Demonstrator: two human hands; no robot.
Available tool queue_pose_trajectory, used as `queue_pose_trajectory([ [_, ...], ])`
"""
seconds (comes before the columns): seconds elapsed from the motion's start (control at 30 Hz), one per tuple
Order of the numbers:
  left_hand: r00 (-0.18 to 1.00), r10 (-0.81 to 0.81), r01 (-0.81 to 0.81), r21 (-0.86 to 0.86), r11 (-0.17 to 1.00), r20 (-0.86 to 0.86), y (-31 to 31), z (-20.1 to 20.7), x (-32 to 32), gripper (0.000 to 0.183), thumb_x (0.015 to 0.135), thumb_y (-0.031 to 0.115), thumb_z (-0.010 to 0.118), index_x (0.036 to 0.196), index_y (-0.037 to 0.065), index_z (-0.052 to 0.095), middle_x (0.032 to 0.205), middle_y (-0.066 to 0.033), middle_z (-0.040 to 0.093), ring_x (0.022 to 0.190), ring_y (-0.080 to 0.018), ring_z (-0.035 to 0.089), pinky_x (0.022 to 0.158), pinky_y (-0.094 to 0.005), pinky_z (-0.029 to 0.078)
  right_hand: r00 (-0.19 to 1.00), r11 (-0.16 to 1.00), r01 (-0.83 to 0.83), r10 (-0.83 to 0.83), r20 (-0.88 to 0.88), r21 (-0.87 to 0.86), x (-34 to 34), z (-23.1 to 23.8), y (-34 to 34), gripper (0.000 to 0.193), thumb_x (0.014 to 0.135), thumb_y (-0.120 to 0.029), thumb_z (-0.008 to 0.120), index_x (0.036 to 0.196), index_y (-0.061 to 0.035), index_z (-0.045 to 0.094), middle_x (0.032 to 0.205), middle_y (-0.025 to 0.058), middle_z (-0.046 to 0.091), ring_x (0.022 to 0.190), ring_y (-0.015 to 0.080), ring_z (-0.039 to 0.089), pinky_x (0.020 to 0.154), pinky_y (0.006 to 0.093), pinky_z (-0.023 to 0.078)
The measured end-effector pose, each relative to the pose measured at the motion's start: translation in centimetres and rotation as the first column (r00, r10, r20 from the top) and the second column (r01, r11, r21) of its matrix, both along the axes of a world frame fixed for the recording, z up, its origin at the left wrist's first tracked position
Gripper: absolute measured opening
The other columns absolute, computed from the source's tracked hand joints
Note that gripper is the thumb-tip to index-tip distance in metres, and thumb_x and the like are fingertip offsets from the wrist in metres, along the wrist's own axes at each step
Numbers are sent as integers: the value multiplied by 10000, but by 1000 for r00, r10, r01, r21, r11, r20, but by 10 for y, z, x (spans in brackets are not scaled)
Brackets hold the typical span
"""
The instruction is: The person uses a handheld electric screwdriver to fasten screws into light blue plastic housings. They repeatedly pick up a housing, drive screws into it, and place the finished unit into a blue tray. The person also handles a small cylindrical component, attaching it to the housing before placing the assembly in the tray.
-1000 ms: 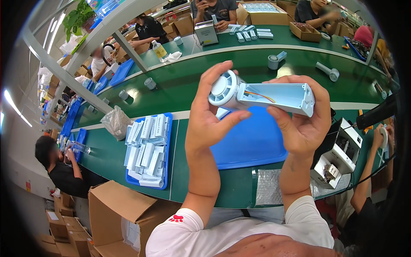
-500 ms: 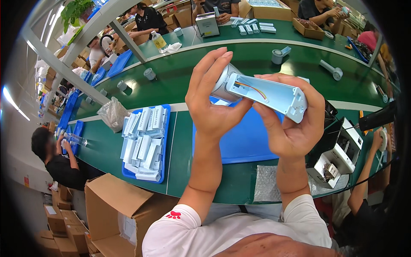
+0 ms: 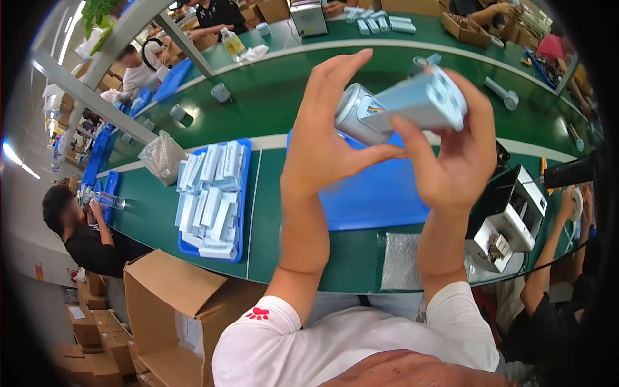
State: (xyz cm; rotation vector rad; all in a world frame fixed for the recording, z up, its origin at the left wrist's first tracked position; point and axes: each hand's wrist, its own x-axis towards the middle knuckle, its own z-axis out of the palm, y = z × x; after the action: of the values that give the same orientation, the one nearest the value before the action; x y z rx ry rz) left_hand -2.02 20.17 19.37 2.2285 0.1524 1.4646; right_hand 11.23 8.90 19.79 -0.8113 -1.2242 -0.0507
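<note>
A light-blue handheld fan (image 3: 419,100) with a round head (image 3: 361,119) is held up over the bench. My right hand (image 3: 451,151) is closed around its handle, thumb on the near side and fingers behind. Motion blurs the handle's end, which points toward me. A bit of coloured wire shows where handle and head meet. Around the head's left side is my left hand (image 3: 316,129), its fingers stretched upward and its thumb extended below the head. Those fingers look loose, not wrapped round it; whether the palm touches the head is hard to tell.
Beneath my hands lies a blue mat or tray (image 3: 367,200). Left of it, a blue tray (image 3: 240,242) holds many light-blue pieces. Bubble wrap (image 3: 400,261) and a white-and-black device (image 3: 509,226) are at right. A cardboard box (image 3: 167,284) stands lower left. Beyond runs a green belt (image 3: 271,97) carrying fan parts.
The handle has turned and tipped, so its open wired hollow no longer faces me and its end comes nearer. My left fingers have loosened from the head. The whole view has shifted slightly.
</note>
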Motion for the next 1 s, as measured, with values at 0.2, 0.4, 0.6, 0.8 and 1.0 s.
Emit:
queue_pose_trajectory([
  [0.2,969,124,-137,-44,990,-215,17,-10,-20,802,700,208,921,1416,70,587,1353,-166,614,1242,-361,602,1052,-403,478,991,856,-29,91,96,-516,29,-28,44,576,856,-43,757,1396,-157,590,1083,132,730,959,250,727,795,368,609],
  [0.4,913,143,-56,-229,972,383,20,-2,-39,371,991,28,657,1350,-28,583,1275,-177,672,1109,-272,697,956,-367,553,948,687,46,198,248,-725,23,-80,96,568,867,-60,737,1404,-174,589,1095,168,723,937,320,710,824,415,576],
  [0.6,819,-70,190,-154,970,569,23,1,-43,323,989,25,660,1303,-11,591,1276,-157,647,1138,-185,638,966,-307,528,945,720,32,205,257,-693,17,-103,111,517,877,-19,688,1371,-161,629,1192,163,683,1036,336,682,915,403,566],
  [0.8,886,17,170,-357,919,464,26,-7,-27,180,972,37,689,1148,0,689,1058,-69,732,973,-137,688,861,-286,555,951,889,197,-72,300,-414,4,-55,83,379,893,-23,719,1263,-101,697,1281,94,665,1193,251,656,956,385,568],
  [1.0,947,67,121,-542,831,315,67,-45,7,215,966,118,730,1161,30,716,1097,-90,749,956,-170,724,820,-305,588,964,956,-107,167,207,-273,-14,-6,6,282,852,62,718,1129,12,725,1040,107,755,982,215,717,889,338,565],
])
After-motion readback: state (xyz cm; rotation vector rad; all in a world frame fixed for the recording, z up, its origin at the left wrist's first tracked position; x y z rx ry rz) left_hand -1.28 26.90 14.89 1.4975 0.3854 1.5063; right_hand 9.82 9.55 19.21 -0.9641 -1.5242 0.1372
